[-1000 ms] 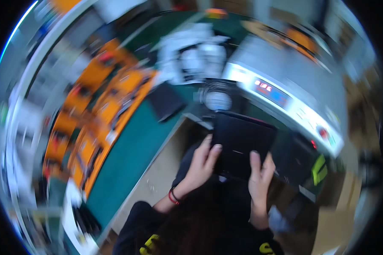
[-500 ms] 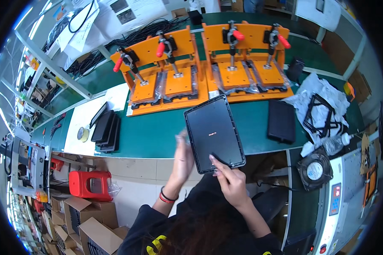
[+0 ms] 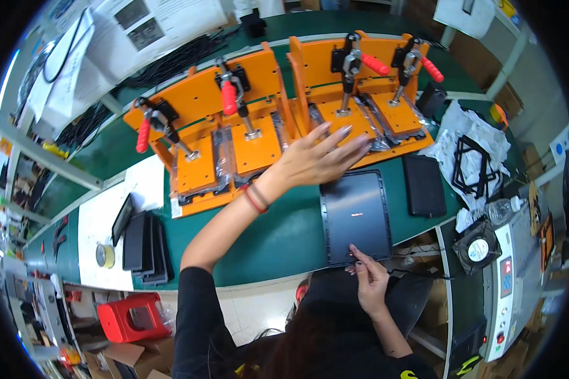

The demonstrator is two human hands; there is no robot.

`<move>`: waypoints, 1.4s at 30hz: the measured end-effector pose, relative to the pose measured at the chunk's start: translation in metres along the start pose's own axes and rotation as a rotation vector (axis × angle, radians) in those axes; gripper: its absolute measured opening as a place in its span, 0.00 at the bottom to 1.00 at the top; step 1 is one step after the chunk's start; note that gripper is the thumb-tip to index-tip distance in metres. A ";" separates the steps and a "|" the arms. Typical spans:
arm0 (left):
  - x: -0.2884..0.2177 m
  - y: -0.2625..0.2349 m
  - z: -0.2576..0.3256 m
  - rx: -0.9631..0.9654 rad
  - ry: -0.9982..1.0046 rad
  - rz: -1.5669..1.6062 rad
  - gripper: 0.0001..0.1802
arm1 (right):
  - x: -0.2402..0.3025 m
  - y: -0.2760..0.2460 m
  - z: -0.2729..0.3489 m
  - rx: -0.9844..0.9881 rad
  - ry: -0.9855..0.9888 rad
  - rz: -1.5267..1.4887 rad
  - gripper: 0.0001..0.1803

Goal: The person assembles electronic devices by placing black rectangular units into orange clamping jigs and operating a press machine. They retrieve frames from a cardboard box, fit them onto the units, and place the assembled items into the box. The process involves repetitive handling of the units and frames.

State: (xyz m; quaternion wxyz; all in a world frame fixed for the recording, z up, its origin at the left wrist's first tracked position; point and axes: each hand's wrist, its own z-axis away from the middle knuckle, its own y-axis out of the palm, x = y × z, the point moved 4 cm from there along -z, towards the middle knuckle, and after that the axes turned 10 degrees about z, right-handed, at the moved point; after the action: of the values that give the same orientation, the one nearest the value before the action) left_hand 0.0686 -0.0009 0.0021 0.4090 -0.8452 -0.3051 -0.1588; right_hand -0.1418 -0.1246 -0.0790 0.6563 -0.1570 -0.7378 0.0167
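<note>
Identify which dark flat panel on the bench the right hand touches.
The large dark panel at the bench's near edge; right hand fingertips rest on it. The smaller panel lies untouched.

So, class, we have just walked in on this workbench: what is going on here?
A person sits at a green bench. Their right hand pinches the near edge of a dark flat panel lying on the bench. Their left hand, fingers spread and holding nothing, reaches out over the bench toward the orange clamp fixtures with red-handled levers. A second dark panel lies to the right, and a stack of similar panels lies to the left.
</note>
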 end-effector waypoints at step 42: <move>-0.006 0.079 -0.206 -0.108 -0.893 0.552 0.13 | -0.105 -0.127 -0.298 -0.030 0.081 0.100 0.12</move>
State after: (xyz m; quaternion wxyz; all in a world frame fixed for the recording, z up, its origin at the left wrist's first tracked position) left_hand 0.1113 -0.2035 0.0790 0.2218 -0.8993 -0.2071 0.3150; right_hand 0.1309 -0.3263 -0.1094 0.6816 -0.2039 -0.7020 0.0319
